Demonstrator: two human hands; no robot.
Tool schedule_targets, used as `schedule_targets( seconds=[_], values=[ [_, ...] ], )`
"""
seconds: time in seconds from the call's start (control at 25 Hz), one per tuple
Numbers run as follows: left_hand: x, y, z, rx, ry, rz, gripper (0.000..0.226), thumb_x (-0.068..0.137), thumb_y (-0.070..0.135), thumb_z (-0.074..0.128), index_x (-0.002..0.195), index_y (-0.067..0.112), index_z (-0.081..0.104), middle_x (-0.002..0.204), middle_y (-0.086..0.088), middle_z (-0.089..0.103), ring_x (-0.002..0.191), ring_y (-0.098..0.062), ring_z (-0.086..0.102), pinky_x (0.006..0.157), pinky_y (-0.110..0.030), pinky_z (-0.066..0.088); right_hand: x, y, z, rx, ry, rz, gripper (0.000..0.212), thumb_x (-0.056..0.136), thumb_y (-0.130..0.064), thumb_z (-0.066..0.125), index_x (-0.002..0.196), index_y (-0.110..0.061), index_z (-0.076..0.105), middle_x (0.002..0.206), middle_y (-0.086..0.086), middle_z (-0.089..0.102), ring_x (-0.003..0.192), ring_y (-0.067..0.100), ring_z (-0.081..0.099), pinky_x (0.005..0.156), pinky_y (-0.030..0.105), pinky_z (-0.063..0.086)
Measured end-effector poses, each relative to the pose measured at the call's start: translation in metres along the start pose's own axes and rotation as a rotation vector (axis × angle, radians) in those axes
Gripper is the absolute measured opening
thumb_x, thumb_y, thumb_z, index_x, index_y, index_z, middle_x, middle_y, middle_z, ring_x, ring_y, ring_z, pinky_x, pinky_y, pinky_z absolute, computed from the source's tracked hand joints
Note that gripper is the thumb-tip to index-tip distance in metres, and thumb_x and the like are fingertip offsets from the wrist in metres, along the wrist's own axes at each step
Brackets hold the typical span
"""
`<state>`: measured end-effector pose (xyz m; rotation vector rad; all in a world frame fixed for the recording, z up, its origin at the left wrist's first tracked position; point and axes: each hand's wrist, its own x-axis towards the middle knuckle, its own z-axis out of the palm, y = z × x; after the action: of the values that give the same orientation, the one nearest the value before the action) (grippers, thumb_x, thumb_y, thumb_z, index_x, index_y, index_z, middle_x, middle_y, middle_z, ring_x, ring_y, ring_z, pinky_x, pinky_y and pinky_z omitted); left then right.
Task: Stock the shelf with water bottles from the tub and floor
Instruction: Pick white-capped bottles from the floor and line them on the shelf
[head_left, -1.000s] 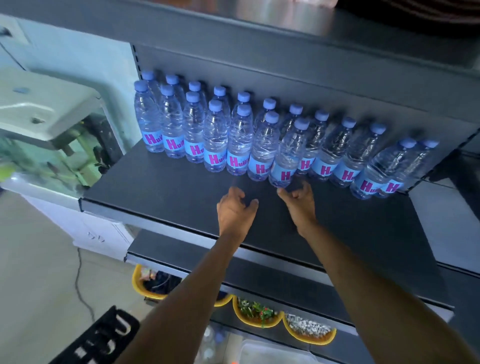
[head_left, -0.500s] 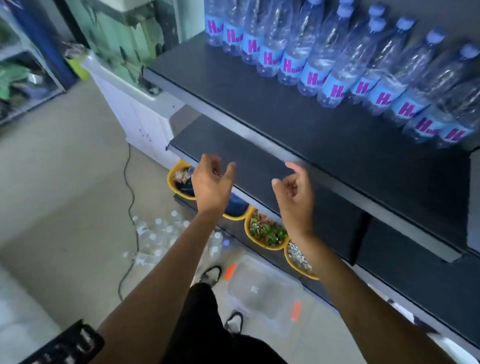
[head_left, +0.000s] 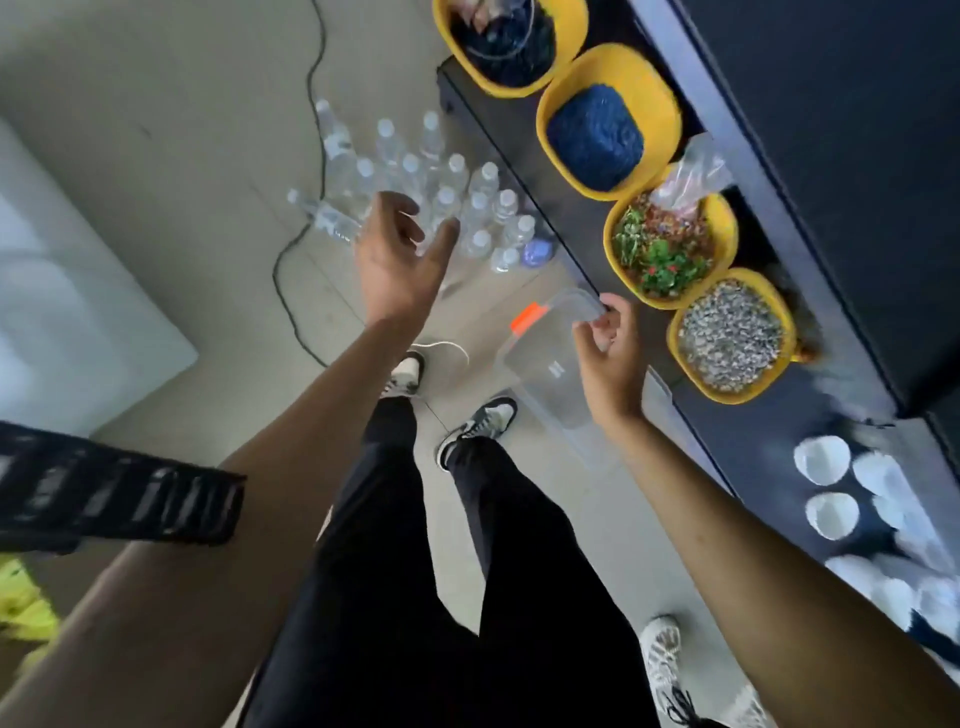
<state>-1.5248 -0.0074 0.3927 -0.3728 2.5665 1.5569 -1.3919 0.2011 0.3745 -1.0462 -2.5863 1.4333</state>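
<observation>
A: Hands?
B: Apart; left hand (head_left: 395, 260) spread, fingers relaxed, over the water bottles (head_left: 447, 202) standing bunched on the floor (head_left: 156, 104); right hand (head_left: 608, 348) loosely curled, holding nothing, above the clear tub (head_left: 545, 374) by the feet (head_left: 483, 421).
A: Why bunched there?
B: Probably within reach of the shelf (head_left: 857, 156); tub seems empty.

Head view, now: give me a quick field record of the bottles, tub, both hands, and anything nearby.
bottles: cluster on floor, mostly upright, one lying at left
tub: clear, on floor by the shoes, looks empty
left hand: open, above the bottles, holds nothing
right hand: fingers curled over tub corner; contact unclear
yellow bowls: four in a row on the low shelf
</observation>
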Motion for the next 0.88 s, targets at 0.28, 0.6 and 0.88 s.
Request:
schedule_targets(
  seconds=[0.28,0.6,0.88],
  values=[
    [0.071,-0.182,0.051,0.051,0.117,0.001,0.052,0.089,0.049,0.072,0.104,0.002,0.056,0.082,-0.003,0.055,0.072,-0.016,0.054,0.069,-0.043,0.051,0.067,0.126,0.122,-0.264,-0.023,-0.017,0.037,0.086,-0.002,0.067,0.121,0.008,0.059,0.106,0.025,0.061,0.098,0.04,0.057,0.093,0.055,0.047],
    [0.111,-0.277,0.22,0.39,-0.335,0.204,0.042,0.087,0.036,0.068,0.114,0.006,0.06,0.107,-0.01,0.064,0.101,-0.03,0.059,0.09,-0.042,0.045,0.227,0.217,0.227,-0.342,0.004,0.093,0.066,0.084,-0.01,0.068,0.145,0.0,0.043,0.142,0.019,0.049,0.13,0.034,0.05,0.11,0.042,0.039],
    [0.128,-0.31,0.346,0.652,-0.614,0.175,0.077,0.094,0.045,0.061,0.159,0.024,0.026,0.146,-0.005,0.05,0.129,-0.029,0.052,0.102,-0.039,0.043,0.296,0.269,0.25,-0.486,0.037,0.081,0.043,0.087,-0.004,0.058,0.13,-0.005,0.056,0.139,0.016,0.04,0.123,0.03,0.055,0.103,0.027,0.041]
  ],
)
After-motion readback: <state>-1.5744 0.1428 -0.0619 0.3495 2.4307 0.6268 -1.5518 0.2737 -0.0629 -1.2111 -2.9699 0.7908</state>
